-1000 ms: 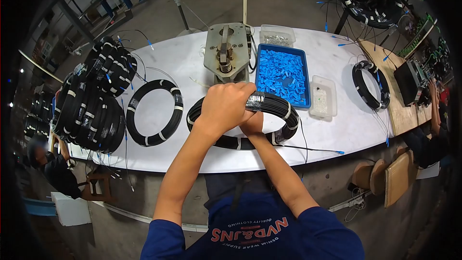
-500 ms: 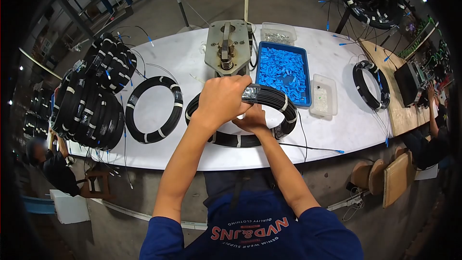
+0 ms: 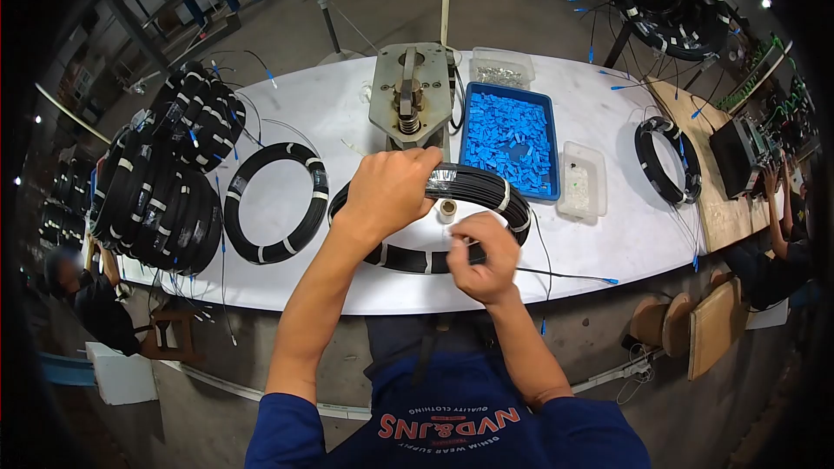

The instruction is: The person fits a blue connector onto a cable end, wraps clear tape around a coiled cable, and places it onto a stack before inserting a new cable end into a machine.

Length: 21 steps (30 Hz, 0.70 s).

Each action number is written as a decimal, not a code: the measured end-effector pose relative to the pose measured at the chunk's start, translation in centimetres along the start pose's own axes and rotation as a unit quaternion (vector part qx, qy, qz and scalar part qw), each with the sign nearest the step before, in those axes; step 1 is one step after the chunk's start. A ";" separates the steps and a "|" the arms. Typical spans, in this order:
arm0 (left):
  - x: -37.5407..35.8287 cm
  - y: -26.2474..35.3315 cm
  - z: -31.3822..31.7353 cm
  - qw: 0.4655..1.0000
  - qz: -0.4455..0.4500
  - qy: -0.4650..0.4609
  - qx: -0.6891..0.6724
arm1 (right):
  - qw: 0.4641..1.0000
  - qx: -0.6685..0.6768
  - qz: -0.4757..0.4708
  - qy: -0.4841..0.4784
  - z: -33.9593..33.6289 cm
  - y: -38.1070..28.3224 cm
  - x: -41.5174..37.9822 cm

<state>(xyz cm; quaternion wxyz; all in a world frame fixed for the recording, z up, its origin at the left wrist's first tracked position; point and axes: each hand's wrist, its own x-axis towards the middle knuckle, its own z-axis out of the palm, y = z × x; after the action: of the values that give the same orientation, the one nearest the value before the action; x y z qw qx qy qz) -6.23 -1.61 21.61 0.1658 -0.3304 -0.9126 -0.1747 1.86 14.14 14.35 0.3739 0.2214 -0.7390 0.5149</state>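
Observation:
My left hand [image 3: 387, 191] is wrapped around the far left part of a coil of black cable [image 3: 491, 187], bound with white and clear tape. The far side of this coil is raised against the front of a metal press [image 3: 410, 91] with a spring. My right hand [image 3: 488, 260] is over the near right part of the coil, its fingers pinched and slightly blurred; anything between them is too small to make out. Inside the ring shows a small round metal fitting [image 3: 447, 208]. A cable end with a blue connector [image 3: 612, 281] sticks out to the right.
A blue tray [image 3: 556, 148] of blue connector pieces stands right of the press, beside two clear plastic boxes [image 3: 582, 182]. Another cable coil [image 3: 234, 208] lies left, near a large coil stack [image 3: 156, 200]. One more coil [image 3: 643, 156] lies right. Co-workers sit at both sides.
My right hand has come back toward me from inside the coil, below the press, uncovering the round fitting. My left hand stays on the coil, which has shifted slightly.

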 end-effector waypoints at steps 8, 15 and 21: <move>-1.1 -0.3 -1.0 0.999 -0.044 -0.019 -0.008 | 0.977 -0.149 0.045 -0.149 -1.6 0.9 6.6; -2.5 -4.1 -1.6 0.986 0.006 0.076 -0.149 | 0.955 -0.163 0.140 -0.205 -1.2 2.9 7.4; -6.8 -7.4 2.1 0.929 -0.217 0.060 -0.294 | 0.966 -0.038 0.150 -0.207 -3.3 6.1 7.4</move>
<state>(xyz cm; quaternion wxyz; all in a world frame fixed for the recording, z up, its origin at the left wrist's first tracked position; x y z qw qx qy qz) -6.51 -9.78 15.39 0.0737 -0.1475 -0.8581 -0.4863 -6.02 19.92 17.07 0.1393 0.1956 -0.8444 0.4790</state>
